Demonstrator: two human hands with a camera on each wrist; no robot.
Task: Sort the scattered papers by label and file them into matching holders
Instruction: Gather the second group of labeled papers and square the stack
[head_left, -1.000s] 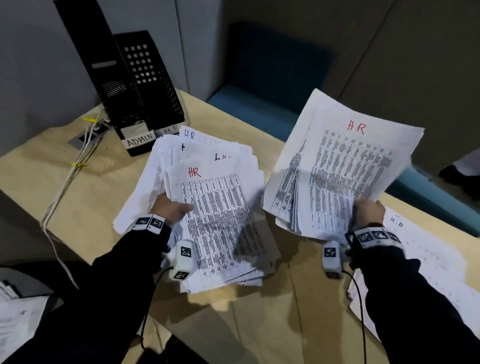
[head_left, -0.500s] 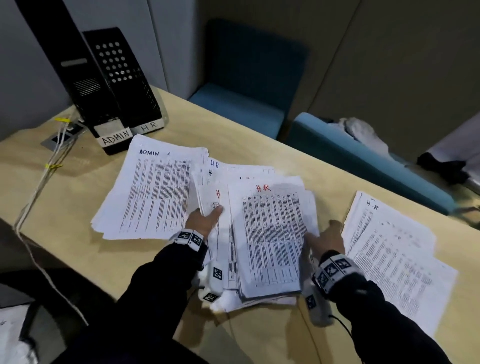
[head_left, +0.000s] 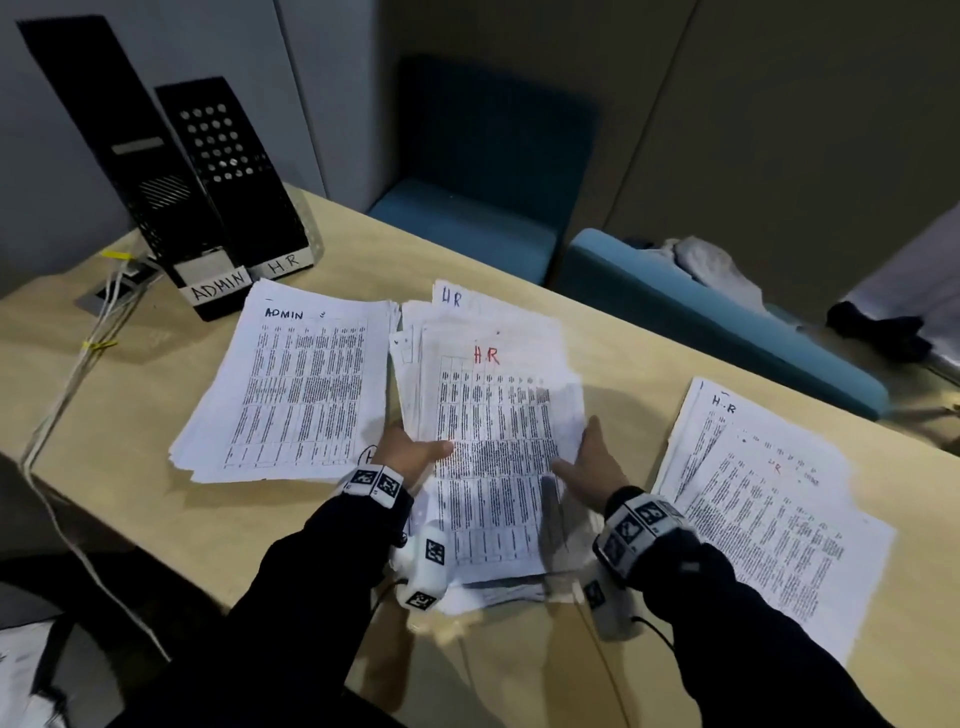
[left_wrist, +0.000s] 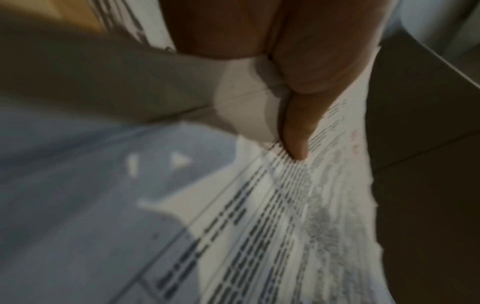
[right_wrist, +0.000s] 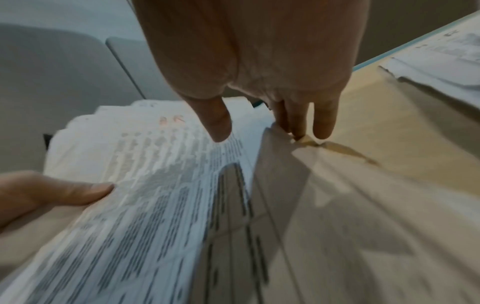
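Note:
A thick stack of printed sheets with a red HR label (head_left: 488, 356) lies mid-table. My left hand (head_left: 415, 449) grips its left edge, thumb (left_wrist: 296, 148) flat on the top sheet, fingers hidden beneath. My right hand (head_left: 589, 452) stands against the stack's right edge with straight fingers (right_wrist: 322, 125) touching the table and its thumb (right_wrist: 218, 123) on the top sheet. An ADMIN pile (head_left: 296, 384) lies to the left, another HR pile (head_left: 763, 499) to the right. Two black upright holders stand at the back left, labelled ADMIN (head_left: 140, 171) and HR (head_left: 234, 171).
White cables (head_left: 78, 364) run over the table's left edge from a socket plate (head_left: 98, 301). Blue upholstered seats (head_left: 701, 317) line the far side of the table. Bare wood tabletop (head_left: 649, 338) shows behind the piles. More papers lie on the floor at the lower left (head_left: 26, 670).
The right hand lowered the raised HR bundle onto the middle stack and let go. Both hands now hold that stack by its sides. The ADMIN pile came into sight.

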